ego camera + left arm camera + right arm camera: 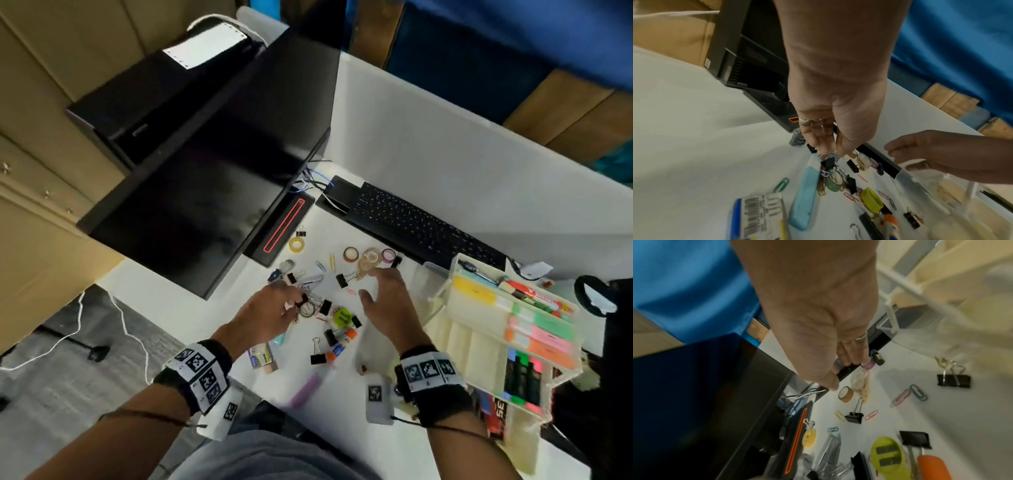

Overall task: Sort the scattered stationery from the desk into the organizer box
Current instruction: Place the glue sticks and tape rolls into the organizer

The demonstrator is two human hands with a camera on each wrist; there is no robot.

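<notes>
Stationery lies scattered on the white desk [376, 404]: tape rolls [351, 254], black binder clips [340, 279], coloured paper clips [900, 397], a green sharpener [341, 317] and a glue stick [339, 346]. My left hand [294, 303] reaches down into the pile. Its thumb and fingertips [824, 151] pinch together at the wire handles of a small black binder clip [827, 161]. My right hand [376, 284] hovers over the tape rolls with fingers spread and holds nothing. The cream organizer box [462, 342] stands at the right, with sticky notes and markers in its far compartments.
A black monitor [212, 192] and its base [284, 229] fill the left back, and a black keyboard [421, 229] lies behind the pile. A clear plastic lid [428, 281] leans by the box. A blue stapler [805, 199] and a staples box [756, 214] lie near the front edge.
</notes>
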